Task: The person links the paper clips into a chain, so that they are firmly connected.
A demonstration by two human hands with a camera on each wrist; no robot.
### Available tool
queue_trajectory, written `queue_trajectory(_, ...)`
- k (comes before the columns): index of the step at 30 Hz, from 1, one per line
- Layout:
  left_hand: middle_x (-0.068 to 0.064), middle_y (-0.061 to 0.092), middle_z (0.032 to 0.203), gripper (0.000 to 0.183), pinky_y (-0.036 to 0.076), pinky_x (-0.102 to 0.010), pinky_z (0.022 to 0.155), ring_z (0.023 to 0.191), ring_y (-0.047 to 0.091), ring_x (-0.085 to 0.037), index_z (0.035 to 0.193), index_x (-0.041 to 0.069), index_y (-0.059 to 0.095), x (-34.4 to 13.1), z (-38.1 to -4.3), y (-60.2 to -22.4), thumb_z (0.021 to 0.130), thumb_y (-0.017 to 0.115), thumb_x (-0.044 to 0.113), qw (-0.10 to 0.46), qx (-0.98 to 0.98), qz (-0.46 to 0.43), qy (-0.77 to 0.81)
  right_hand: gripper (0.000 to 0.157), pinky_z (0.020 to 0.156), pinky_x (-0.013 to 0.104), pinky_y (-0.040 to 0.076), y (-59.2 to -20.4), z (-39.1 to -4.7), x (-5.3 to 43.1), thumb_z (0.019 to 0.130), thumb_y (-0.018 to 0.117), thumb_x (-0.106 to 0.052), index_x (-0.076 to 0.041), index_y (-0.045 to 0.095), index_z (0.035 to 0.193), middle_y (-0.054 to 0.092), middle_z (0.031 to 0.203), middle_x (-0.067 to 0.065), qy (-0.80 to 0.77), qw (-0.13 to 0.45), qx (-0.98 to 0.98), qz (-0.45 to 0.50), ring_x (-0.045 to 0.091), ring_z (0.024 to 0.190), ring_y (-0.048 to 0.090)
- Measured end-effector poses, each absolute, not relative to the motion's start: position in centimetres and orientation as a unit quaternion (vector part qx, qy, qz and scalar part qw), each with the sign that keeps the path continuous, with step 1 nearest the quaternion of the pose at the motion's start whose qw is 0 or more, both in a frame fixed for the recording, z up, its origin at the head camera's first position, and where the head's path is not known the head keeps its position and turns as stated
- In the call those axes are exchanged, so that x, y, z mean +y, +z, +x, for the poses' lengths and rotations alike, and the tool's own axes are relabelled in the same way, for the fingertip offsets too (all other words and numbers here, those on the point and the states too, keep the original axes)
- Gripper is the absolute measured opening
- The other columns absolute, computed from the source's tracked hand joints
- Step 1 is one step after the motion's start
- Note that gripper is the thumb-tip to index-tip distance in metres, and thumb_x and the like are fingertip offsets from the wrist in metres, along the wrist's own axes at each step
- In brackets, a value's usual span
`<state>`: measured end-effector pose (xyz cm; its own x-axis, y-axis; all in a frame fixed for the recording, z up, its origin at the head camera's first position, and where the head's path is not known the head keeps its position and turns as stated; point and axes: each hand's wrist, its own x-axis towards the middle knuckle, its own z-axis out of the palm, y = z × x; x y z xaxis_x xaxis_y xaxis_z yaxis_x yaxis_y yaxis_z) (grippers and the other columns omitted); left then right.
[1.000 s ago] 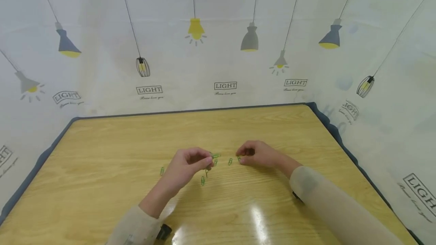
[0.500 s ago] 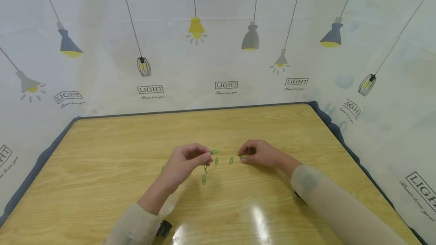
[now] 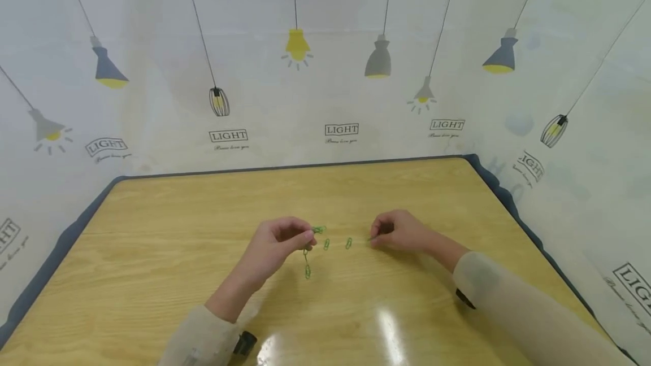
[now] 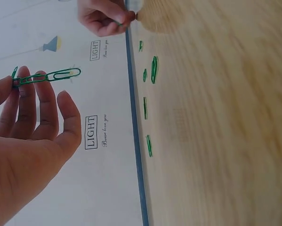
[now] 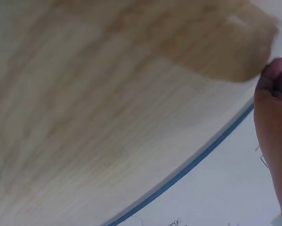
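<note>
My left hand (image 3: 282, 239) pinches a short chain of linked green paper clips (image 4: 49, 76) between thumb and forefinger. The chain hangs down from the fingertips, and one clip end (image 4: 14, 72) sticks up past them. To the right, my right hand (image 3: 402, 230) is low over the table with thumb and forefinger together on a small paper clip (image 4: 118, 22), mostly hidden by the fingers. Between the hands lie two loose green paper clips, a nearer-left one (image 3: 327, 244) and a right one (image 3: 348, 243). In the right wrist view only part of the right hand (image 5: 275, 89) shows.
The wood-grain table (image 3: 203, 196) has a dark blue edge (image 3: 254, 168) along the back. A pale wall covering printed with lamps (image 3: 378, 58) stands behind and at both sides. In the left wrist view several paper clips (image 4: 149, 146) lie in a loose row on the table.
My right hand has drawn a little to the right, with the paper clip at its fingertips. My left hand stays nearly in place, still holding the chain.
</note>
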<state>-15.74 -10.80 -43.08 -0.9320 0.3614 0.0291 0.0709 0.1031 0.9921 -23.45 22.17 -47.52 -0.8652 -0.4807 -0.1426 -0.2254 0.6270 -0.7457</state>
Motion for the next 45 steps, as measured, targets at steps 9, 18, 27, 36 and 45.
queue_trajectory(9, -0.009, 0.076, 0.107, 0.024, 0.061, -0.033, 0.098, 0.1, 0.073, -0.02, 0.118, 0.003, 0.073, -11.1, -15.7, -42.7, 0.105, 0.069, 0.023, 0.104, 0.748, 0.14, 0.641, 0.013, 0.087, 0.03, 0.061, -45.3, -22.7, 20.9, 0.098, 0.077, -0.016, -0.006, 0.076, 0.106, 0.079, 0.108, 0.011, -0.466, 0.172, 0.846, -0.192, 0.013, 0.095, 0.073)
queue_trajectory(18, -0.008, 0.076, 0.105, 0.024, 0.062, -0.035, 0.098, 0.1, 0.073, -0.021, 0.118, 0.002, 0.073, -11.0, -15.9, -42.4, 0.106, 0.069, 0.022, 0.104, 0.743, 0.145, 0.645, 0.027, 0.098, 0.047, 0.063, -43.8, -21.5, 19.0, 0.104, 0.069, -0.014, 0.003, 0.074, 0.125, 0.08, 0.113, 0.016, -0.52, 0.163, 0.815, -0.197, 0.015, 0.094, 0.077)
queue_trajectory(27, -0.008, 0.076, 0.106, 0.028, 0.061, -0.037, 0.099, 0.099, 0.073, -0.021, 0.12, 0.0, 0.072, -10.6, -15.9, -42.5, 0.106, 0.069, 0.024, 0.111, 0.741, 0.149, 0.645, 0.023, 0.09, 0.034, 0.065, -41.8, -19.8, 15.8, 0.103, 0.07, -0.009, 0.002, 0.076, 0.122, 0.081, 0.111, 0.015, -0.589, 0.112, 0.773, -0.206, 0.012, 0.089, 0.077)
queue_trajectory(36, -0.004, 0.076, 0.104, 0.024, 0.061, -0.037, 0.099, 0.096, 0.073, -0.019, 0.118, 0.002, 0.073, -10.4, -15.7, -42.6, 0.106, 0.068, 0.022, 0.114, 0.729, 0.171, 0.652, 0.02, 0.088, 0.032, 0.064, -41.5, -18.8, 14.0, 0.102, 0.07, -0.006, 0.003, 0.077, 0.119, 0.081, 0.106, 0.019, -0.62, 0.088, 0.749, -0.216, 0.01, 0.084, 0.077)
queue_trajectory(45, -0.006, 0.076, 0.104, 0.021, 0.06, -0.038, 0.097, 0.095, 0.072, -0.018, 0.118, 0.002, 0.074, -10.5, -15.3, -42.6, 0.107, 0.066, 0.019, 0.115, 0.731, 0.176, 0.649, 0.021, 0.088, 0.038, 0.065, -41.3, -18.3, 13.5, 0.102, 0.07, -0.005, 0.005, 0.077, 0.119, 0.081, 0.104, 0.019, -0.607, 0.101, 0.758, -0.218, 0.01, 0.084, 0.077)
